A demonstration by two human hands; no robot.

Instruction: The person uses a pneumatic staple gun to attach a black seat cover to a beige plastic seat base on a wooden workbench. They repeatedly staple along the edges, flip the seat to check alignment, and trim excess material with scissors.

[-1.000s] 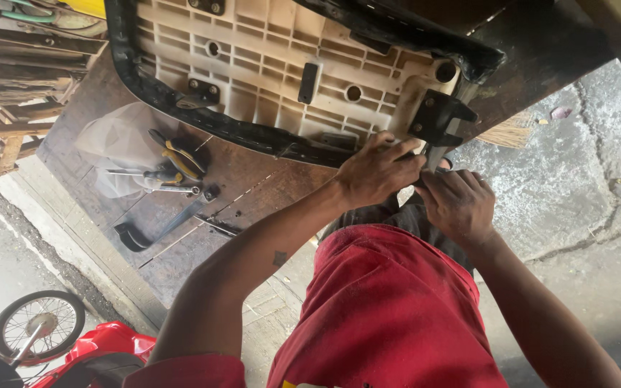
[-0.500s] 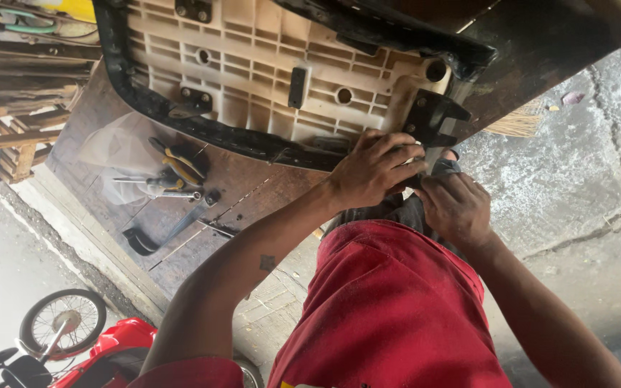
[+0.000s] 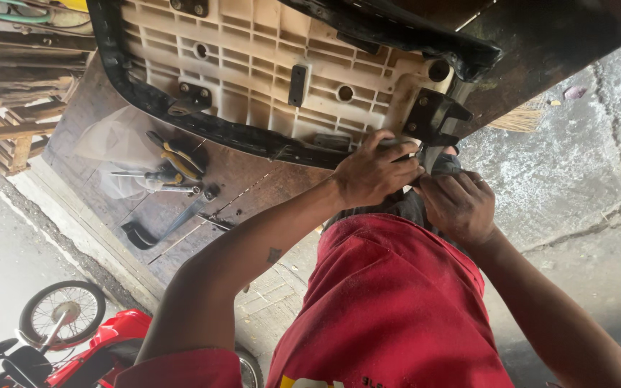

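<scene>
Nearest the camera is the person's red shirt (image 3: pixel 389 309), with both forearms reaching away from it. The right hand (image 3: pixel 460 205) sits just below the seat's black bracket (image 3: pixel 433 118), fingers curled shut around a fold of dark cover material; exactly what they pinch is hidden. The left hand (image 3: pixel 371 172) lies right beside it, fingers bent and pressed closed on the seat's near rim, thumb side toward the bracket. The two hands nearly touch.

The seat (image 3: pixel 267 65) lies upside down on the desk (image 3: pixel 253 187), its cream ribbed base facing up, black cover edge wrapped round the rim. Along the left and near rim the cover looks already pulled over and seated; the corner at the bracket, where the hands work, appears to be the part still loose.

Farther left on the desk lie pliers (image 3: pixel 174 158) with yellow grips, a few slim tools and a clear plastic bag (image 3: pixel 109 144). Beyond, at ground level, a red motorcycle (image 3: pixel 95 345) stands.
</scene>
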